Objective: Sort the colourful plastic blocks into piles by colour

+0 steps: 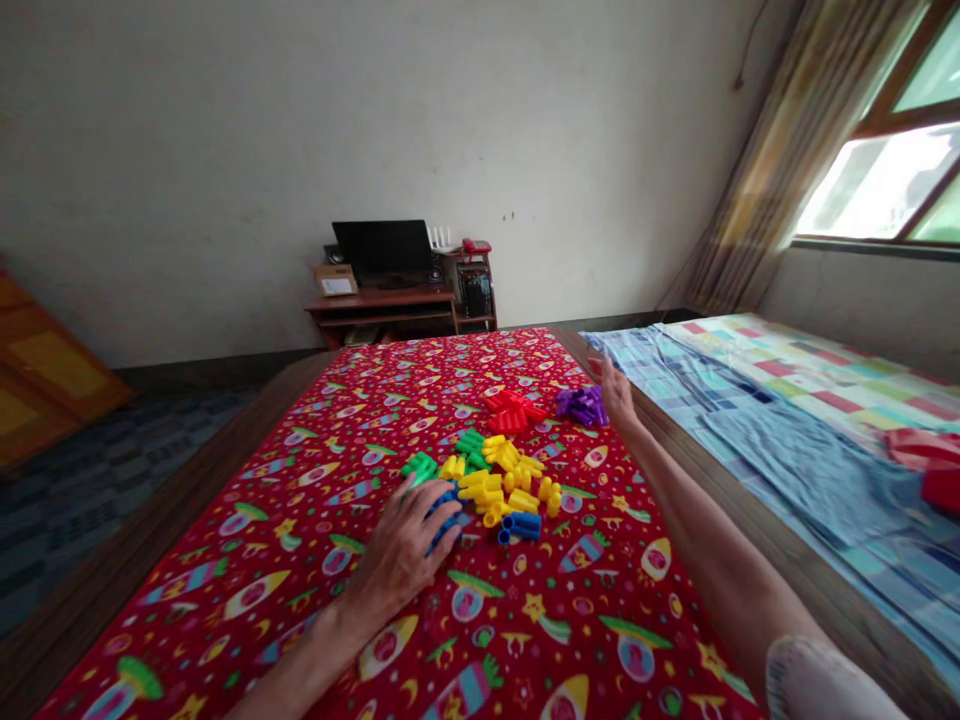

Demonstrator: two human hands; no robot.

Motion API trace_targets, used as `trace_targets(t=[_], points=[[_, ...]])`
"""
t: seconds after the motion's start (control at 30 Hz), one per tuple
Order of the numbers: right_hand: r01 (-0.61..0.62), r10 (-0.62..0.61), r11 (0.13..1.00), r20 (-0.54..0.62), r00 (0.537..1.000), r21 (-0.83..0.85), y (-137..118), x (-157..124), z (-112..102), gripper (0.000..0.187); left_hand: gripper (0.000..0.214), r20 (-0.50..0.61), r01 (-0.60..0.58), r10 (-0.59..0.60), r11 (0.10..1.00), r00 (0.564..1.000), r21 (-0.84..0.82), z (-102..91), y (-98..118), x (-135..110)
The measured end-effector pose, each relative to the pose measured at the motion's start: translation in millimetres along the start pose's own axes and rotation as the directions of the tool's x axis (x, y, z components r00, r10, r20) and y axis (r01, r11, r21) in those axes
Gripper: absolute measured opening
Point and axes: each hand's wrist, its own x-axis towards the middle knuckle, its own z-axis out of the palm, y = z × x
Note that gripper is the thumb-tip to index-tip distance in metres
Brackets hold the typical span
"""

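My left hand lies over a few blue plastic toy blocks, its fingers curled round them and partly hiding them. Just beyond its fingertips are green blocks, with a second green cluster a little farther off. Yellow blocks are spread to the right of it, and another blue block lies at their near edge. My right hand is at the right side of a purple block pile, open, with fingers stretched out. Red blocks form a heap left of the purple ones.
A red patterned cloth covers the table, whose wooden edge shows on the right. Beyond that edge is a bed with a checked cover. A desk with a monitor stands at the wall. An orange cabinet is at left.
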Motion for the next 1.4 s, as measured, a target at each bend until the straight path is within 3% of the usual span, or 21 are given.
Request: trace_targets(t=[0.1,0.2,0.3,0.4,0.5,0.63,0.73,0.8,0.87,1.0,1.07,1.17,1.2,1.23,1.27,1.3,1.4], points=[[-0.083,0.082,0.995,-0.025,0.996,-0.052,37,23,-14,0.087,0.034,0.002,-0.027,0.027,1.0,1.0,0.006,0.4,8,5],[-0.1,0.105,0.993,0.075,0.992,-0.07,55,28,-6,0.089,0.041,0.086,-0.175,0.174,0.985,0.981,-0.002,5.0,38,20],[-0.08,0.09,0.995,0.186,0.978,-0.061,54,28,14,0.086,0.041,0.168,-0.289,0.293,0.956,0.941,-0.046,19.1,71,41],[-0.014,0.034,0.998,0.363,0.931,-0.057,39,21,35,0.077,0.038,0.198,-0.326,0.331,0.944,0.923,-0.057,39.7,88,60],[0.062,-0.072,0.997,0.516,0.854,0.037,21,5,59,0.072,0.031,0.212,-0.274,0.266,0.962,0.94,0.009,54.8,85,74],[0.05,-0.16,0.98,0.625,0.764,0.19,5,-10,96,0.073,0.02,0.208,-0.201,0.174,0.972,0.963,0.119,54.1,70,76],[-0.006,-0.084,0.988,0.577,0.812,0.153,-2,-2,119,0.076,0.017,0.201,-0.146,0.114,0.978,0.973,0.15,45.7,64,65],[0.039,-0.08,0.995,0.535,0.841,0.088,-5,8,125,0.069,0.018,0.192,-0.138,0.104,0.976,0.976,0.169,42.4,63,57],[0.11,-0.129,0.992,0.564,0.816,0.067,-7,15,124,0.055,0.019,0.173,-0.136,0.105,0.974,0.979,0.181,42.5,62,53],[0.131,-0.163,0.986,0.704,0.691,0.1,-13,6,123,0.04,0.028,0.166,-0.135,0.112,0.982,0.98,0.134,45.6,63,55],[0.133,-0.18,0.983,0.805,0.565,0.126,-24,-8,132,0.044,0.03,0.198,-0.144,0.12,0.983,0.973,0.112,44.6,64,59],[0.122,-0.214,0.975,0.922,0.323,0.184,-48,-28,156,0.055,0.024,0.244,-0.151,0.118,0.981,0.963,0.124,38.4,65,60],[0.101,-0.227,0.973,0.937,0.264,0.207,-55,-33,161,0.061,0.022,0.256,-0.146,0.108,0.98,0.961,0.134,35.1,65,58],[0.08,-0.242,0.97,0.939,0.243,0.229,-61,-35,163,0.066,0.021,0.265,-0.138,0.096,0.98,0.96,0.143,31.2,63,54],[0.07,-0.254,0.967,0.934,0.251,0.244,-64,-35,161,0.069,0.02,0.272,-0.124,0.079,0.98,0.959,0.154,26.7,61,49],[0.081,-0.258,0.966,0.919,0.298,0.245,-65,-34,154,0.071,0.021,0.277,-0.107,0.058,0.981,0.959,0.165,21.7,58,43],[0.208,-0.202,0.974,0.786,0.585,0.095,-47,-26,113,0.073,0.024,0.277,-0.038,-0.019,0.979,0.961,0.2,4.3,43,18]])
